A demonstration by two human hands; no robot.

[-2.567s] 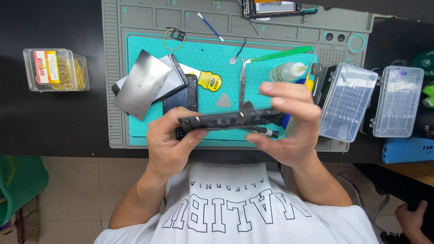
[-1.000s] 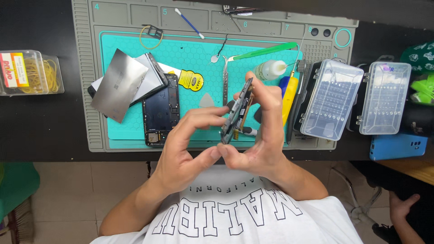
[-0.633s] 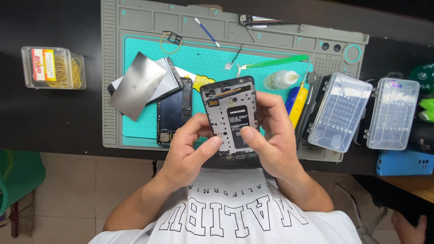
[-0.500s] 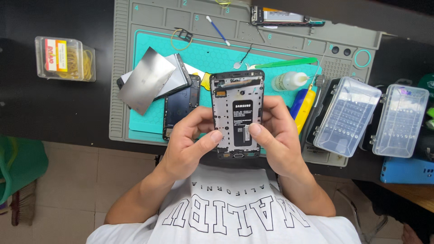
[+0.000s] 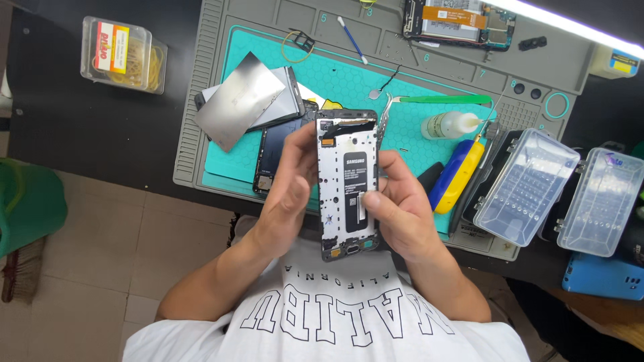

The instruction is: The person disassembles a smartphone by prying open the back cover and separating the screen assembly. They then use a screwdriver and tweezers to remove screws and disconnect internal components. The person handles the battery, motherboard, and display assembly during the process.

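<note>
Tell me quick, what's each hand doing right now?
Left hand: fingers closed on the left edge of the opened phone.
Right hand: fingers closed on the phone's right edge, thumb on its inner face.

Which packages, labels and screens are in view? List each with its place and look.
Opened phone: held in left hand and right hand, dark label on white frame.
Clear plastic tub: far left of table, red-yellow label.
Clear organiser boxes: right side.
Small bottle: on teal mat, whitish.
</note>
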